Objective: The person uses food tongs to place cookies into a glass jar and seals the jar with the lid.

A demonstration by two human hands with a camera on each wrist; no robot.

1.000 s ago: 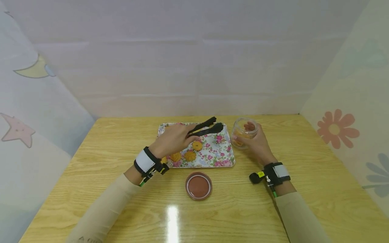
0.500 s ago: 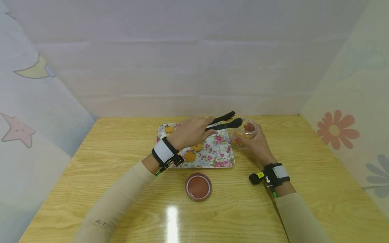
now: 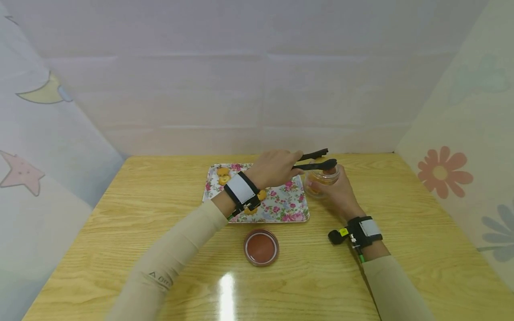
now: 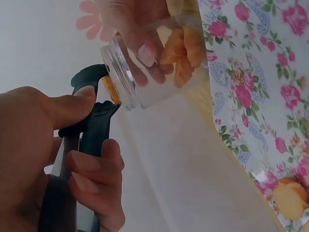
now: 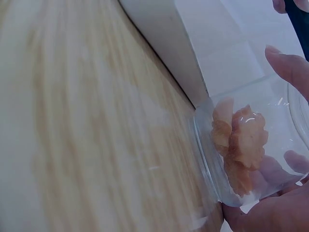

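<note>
A brown lid point(image 3: 261, 247) lay flat on the wooden table point(image 3: 120, 232), nearest the person. Beyond it sat the floral tray point(image 3: 281, 209), with cookies point(image 3: 222, 175) at its far left corner. The right hand point(image 3: 339, 191) gripped the glass jar point(image 3: 321, 180), fingers wrapped round its wall; the jar stood on the table just beside the tray's right edge and held several cookies. The left hand point(image 3: 275, 168) squeezed black tongs point(image 3: 317, 161), whose tips pinched a cookie directly over the jar's mouth
</note>
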